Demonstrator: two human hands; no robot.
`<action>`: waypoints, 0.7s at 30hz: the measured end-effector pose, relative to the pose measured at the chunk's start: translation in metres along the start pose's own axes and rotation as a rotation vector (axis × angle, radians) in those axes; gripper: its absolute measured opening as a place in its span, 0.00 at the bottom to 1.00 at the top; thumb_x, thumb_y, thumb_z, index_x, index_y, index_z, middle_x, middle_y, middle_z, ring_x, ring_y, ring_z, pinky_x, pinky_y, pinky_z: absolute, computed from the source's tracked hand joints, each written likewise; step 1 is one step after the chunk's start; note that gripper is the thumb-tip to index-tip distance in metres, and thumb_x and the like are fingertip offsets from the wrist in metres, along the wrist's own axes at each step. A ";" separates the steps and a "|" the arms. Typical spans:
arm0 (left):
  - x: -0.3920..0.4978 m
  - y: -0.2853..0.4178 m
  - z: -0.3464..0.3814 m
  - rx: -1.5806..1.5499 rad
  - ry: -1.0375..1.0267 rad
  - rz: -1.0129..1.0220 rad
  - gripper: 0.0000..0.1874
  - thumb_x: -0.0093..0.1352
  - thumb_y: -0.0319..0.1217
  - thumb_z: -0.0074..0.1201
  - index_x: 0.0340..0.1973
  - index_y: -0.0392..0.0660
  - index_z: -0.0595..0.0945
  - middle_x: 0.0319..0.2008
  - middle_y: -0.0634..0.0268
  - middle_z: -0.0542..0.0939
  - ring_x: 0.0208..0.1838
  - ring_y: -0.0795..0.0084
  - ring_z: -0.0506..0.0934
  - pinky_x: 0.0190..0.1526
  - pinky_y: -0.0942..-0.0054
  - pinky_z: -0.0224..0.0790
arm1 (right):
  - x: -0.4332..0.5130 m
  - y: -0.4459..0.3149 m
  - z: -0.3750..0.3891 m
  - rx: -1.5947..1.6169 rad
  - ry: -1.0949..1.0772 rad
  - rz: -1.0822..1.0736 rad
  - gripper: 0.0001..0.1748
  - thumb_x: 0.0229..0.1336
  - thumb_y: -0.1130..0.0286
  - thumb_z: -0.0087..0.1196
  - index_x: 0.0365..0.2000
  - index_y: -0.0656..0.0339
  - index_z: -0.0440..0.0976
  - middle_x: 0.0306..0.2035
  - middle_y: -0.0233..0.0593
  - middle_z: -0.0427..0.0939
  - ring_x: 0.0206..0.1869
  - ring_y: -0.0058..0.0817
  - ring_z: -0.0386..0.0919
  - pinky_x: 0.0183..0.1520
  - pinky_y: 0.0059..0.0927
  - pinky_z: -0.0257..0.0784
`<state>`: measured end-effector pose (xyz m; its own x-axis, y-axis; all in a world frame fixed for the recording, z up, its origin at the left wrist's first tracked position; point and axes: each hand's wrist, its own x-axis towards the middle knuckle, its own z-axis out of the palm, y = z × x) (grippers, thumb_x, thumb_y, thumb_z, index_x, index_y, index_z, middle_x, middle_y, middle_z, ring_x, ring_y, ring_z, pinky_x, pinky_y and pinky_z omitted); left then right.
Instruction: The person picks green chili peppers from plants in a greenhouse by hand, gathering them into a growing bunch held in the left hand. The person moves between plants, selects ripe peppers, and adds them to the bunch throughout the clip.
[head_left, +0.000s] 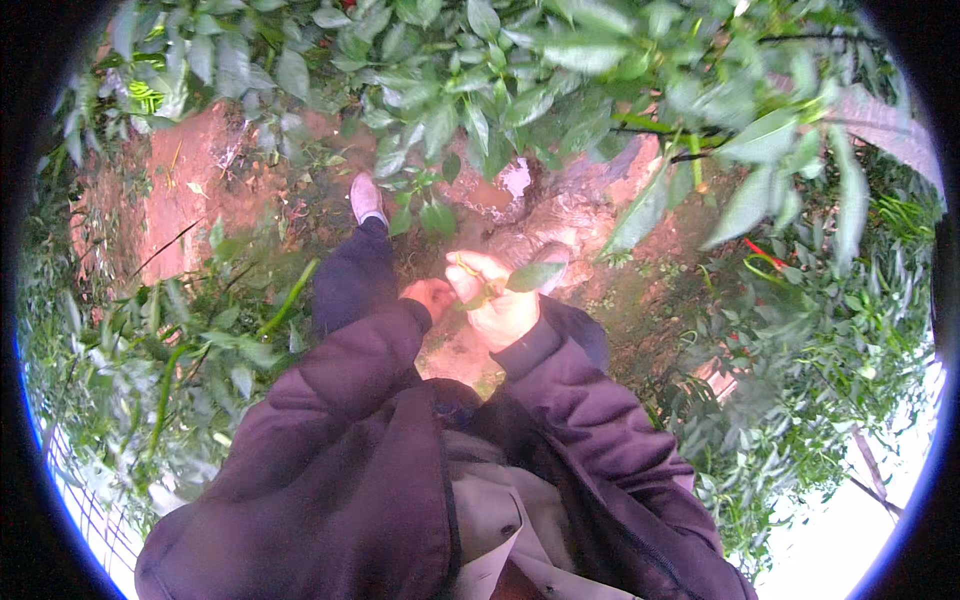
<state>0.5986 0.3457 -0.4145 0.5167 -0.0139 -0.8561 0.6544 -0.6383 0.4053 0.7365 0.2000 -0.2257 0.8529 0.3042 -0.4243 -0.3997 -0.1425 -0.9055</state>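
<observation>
My right hand (496, 304) is raised in front of my body, with its fingers curled around a thin stem that bears a green leaf (536, 276). Just left of it and touching or nearly so, my left hand (430, 297) has bent fingers; whether it holds anything is hidden. Leafy pepper plants (480, 97) hang over the ground ahead of me. A red chili pepper (765, 255) shows among leaves at the right, and a long green pepper (289, 298) points up at the left.
Reddish bare soil (180, 187) lies at the upper left. A small puddle (491, 196) and a crumpled sheet of wet-looking plastic (555, 217) are ahead of my feet. Dense foliage (787, 375) flanks both sides. A dark stick (166, 247) juts out at the left.
</observation>
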 end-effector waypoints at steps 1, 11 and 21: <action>0.015 -0.006 0.014 0.109 -0.025 0.104 0.17 0.66 0.44 0.64 0.45 0.50 0.87 0.38 0.53 0.87 0.40 0.61 0.86 0.49 0.63 0.77 | 0.005 0.012 -0.001 0.018 -0.010 -0.021 0.14 0.66 0.76 0.61 0.50 0.69 0.78 0.45 0.37 0.83 0.46 0.19 0.79 0.49 0.23 0.75; 0.095 0.047 0.021 0.003 0.417 0.275 0.21 0.70 0.46 0.59 0.53 0.48 0.83 0.45 0.54 0.86 0.51 0.52 0.83 0.53 0.55 0.75 | -0.047 0.061 -0.001 -0.164 -0.250 -0.379 0.11 0.57 0.66 0.61 0.41 0.54 0.80 0.34 0.41 0.83 0.34 0.44 0.84 0.34 0.42 0.78; 0.015 0.046 0.059 -0.592 0.169 0.667 0.22 0.72 0.41 0.60 0.52 0.37 0.82 0.45 0.56 0.85 0.49 0.66 0.82 0.56 0.65 0.73 | -0.144 0.094 -0.019 -0.211 -0.230 -0.605 0.11 0.62 0.76 0.62 0.45 0.63 0.81 0.33 0.36 0.82 0.36 0.23 0.83 0.43 0.27 0.79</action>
<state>0.6035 0.2710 -0.4273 0.9339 -0.0957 -0.3445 0.3425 -0.0374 0.9388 0.5823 0.1251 -0.2493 0.8032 0.5773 0.1465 0.2191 -0.0577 -0.9740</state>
